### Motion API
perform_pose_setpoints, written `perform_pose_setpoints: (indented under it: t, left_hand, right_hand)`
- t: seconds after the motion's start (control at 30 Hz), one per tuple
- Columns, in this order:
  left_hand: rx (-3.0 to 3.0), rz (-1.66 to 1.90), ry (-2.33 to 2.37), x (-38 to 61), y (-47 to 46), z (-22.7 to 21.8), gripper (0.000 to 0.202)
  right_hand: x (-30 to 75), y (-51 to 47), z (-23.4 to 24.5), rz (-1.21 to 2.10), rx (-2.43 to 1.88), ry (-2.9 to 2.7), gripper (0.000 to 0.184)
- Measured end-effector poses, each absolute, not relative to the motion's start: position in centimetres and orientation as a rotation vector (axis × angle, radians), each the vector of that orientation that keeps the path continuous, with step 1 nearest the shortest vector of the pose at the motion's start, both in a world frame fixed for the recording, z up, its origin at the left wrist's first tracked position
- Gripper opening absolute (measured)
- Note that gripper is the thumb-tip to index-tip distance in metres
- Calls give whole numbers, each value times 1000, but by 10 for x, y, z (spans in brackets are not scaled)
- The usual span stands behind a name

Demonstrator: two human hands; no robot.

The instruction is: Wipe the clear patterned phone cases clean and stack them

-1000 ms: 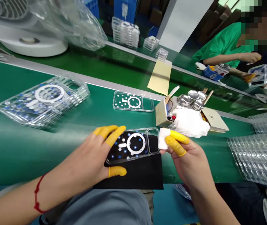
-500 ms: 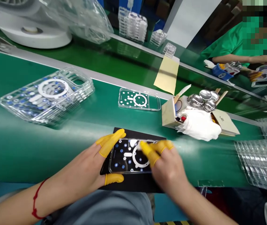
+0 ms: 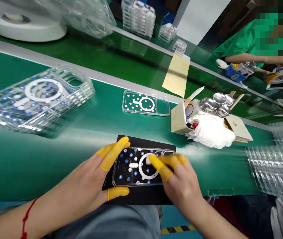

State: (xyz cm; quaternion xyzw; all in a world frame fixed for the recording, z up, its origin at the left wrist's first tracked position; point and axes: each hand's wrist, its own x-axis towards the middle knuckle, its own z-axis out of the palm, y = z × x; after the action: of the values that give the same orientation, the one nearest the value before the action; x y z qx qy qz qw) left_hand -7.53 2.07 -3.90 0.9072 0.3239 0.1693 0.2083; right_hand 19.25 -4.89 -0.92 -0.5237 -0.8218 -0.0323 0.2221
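Note:
A clear phone case (image 3: 125,171) with blue and white flowers and a white ring lies flat on a black mat (image 3: 146,198). My left hand (image 3: 93,176), in yellow finger cots, grips its left end, fingers at the far corner and thumb at the near edge. My right hand (image 3: 182,182), also in yellow finger cots, pinches a small white wipe (image 3: 148,160) against the case inside the ring. The fingers of this hand are smeared by motion and hide the case's right end.
Stacked clear cases (image 3: 41,99) stand at left, one flowered case (image 3: 133,102) lies behind the mat. An open box (image 3: 178,118) holds white cloths (image 3: 209,132) and metal cups (image 3: 207,103). Clear trays (image 3: 275,166) lie at right. A co-worker's hand (image 3: 272,77) holds another case.
My right hand has moved slightly with the wipe, from the ring's upper edge to inside the ring. My left hand keeps its grip. The whole view has shifted a little.

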Motion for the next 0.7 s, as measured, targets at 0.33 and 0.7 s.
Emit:
perform_pose_setpoints:
  t: [0.33,0.7]
  left_hand:
    - [2531,449,901,-75,17,-38,80]
    - [2506,534,925,-71,19,-35,88]
  right_hand:
    - [190,-47,-6,-167,-1493,-2223,36]
    - [160,-36,-5,193,-1141,-2331,35]
